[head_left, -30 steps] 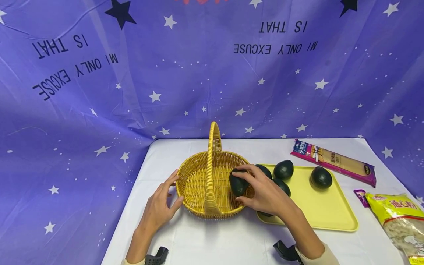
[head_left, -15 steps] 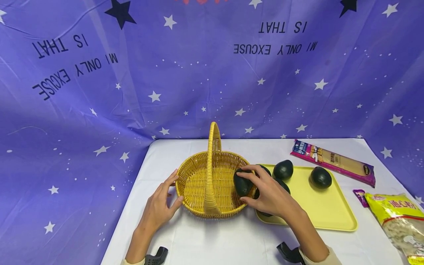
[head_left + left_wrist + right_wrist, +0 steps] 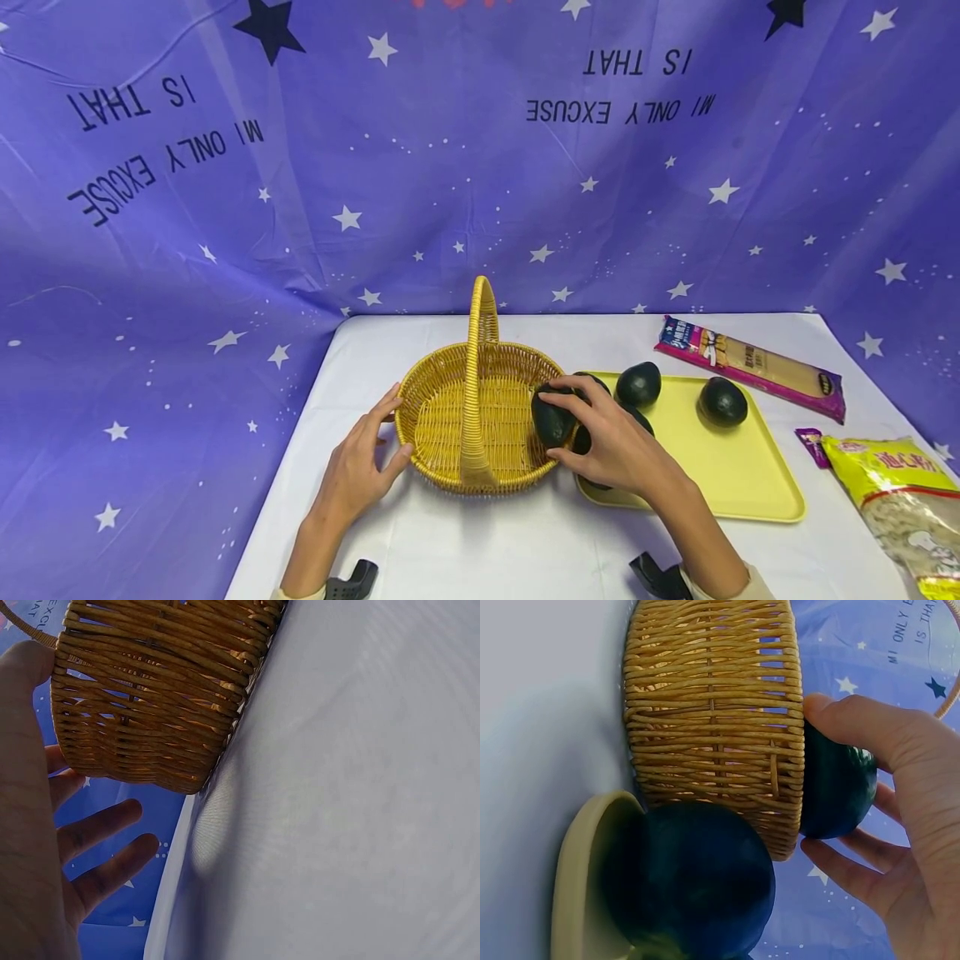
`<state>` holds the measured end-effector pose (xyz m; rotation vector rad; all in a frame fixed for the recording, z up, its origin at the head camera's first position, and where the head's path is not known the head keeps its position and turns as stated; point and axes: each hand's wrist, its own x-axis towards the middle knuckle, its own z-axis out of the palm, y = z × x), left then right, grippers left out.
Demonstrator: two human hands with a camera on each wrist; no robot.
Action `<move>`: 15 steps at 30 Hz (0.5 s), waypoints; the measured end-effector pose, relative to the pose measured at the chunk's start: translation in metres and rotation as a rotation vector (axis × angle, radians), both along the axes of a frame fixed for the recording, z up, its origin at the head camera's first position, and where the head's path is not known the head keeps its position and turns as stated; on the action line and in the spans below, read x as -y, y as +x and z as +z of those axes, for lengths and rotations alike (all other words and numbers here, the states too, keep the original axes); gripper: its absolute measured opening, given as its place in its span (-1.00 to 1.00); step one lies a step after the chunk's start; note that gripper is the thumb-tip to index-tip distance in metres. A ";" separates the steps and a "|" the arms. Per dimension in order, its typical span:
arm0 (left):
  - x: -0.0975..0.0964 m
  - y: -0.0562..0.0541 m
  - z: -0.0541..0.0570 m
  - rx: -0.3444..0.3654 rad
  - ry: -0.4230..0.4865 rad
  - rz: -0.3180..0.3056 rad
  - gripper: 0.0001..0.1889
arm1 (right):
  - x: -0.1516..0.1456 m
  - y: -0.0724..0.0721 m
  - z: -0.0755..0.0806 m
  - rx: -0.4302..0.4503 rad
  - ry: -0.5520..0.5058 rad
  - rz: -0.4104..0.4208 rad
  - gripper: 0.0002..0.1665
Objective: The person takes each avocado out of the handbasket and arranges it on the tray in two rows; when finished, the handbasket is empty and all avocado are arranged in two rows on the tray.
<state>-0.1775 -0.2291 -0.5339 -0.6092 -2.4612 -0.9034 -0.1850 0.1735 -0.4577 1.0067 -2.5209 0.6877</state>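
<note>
A yellow wicker basket (image 3: 442, 425) with a tall arched handle stands on the table. At its right rim, my right hand (image 3: 618, 446) grips a dark green avocado (image 3: 550, 421) between thumb and fingers. The right wrist view shows this avocado (image 3: 840, 787) protruding above the rim, its lower part hidden by the wicker wall. My left hand (image 3: 360, 462) touches the basket's left side, thumb and fingertips at the rim; in the left wrist view, two fingers extend apart from the wicker. Several more avocados (image 3: 639, 384) lie on a yellow tray (image 3: 750, 487), some partly hidden behind my right hand.
A long packet of pasta (image 3: 753, 367) lies behind the tray. At the right edge are a yellow bag of pasta (image 3: 892, 508) and a small purple packet (image 3: 812, 447). A starry blue-purple cloth (image 3: 480, 167) hangs behind the white table (image 3: 480, 554).
My right hand has shifted slightly to the right with the avocado, from inside the basket toward its right rim. The left hand has kept its place at the basket.
</note>
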 end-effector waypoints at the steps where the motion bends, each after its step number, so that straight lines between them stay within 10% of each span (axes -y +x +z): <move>1: 0.000 0.000 0.000 0.000 0.000 0.000 -0.26 | 0.000 0.000 0.000 0.001 0.000 -0.001 -0.02; 15: 0.001 -0.001 -0.001 0.001 -0.007 0.003 -0.26 | -0.008 0.006 0.001 0.004 -0.018 -0.013 -0.05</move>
